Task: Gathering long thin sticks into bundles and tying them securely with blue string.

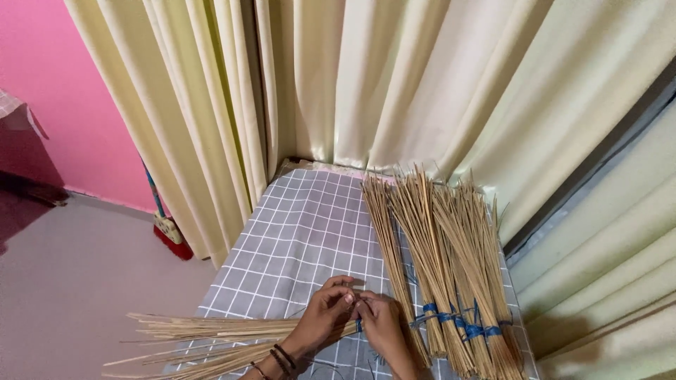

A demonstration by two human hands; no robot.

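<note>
sticks (211,338) being gripped by left hand (320,317) | long axis running leftward | blue tie (358,325) being pinched by right hand (379,324); bundles (451,267) just right

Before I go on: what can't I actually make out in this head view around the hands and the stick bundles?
- Head view: what the left hand and right hand pinch with the blue string; the fingers cover it.
- Loose stick bundle: its lower sticks are cut off by the bottom edge.
- Tied stick bundles: their butt ends leave the frame.
- Broom: its handle is hidden by the curtain.
</note>
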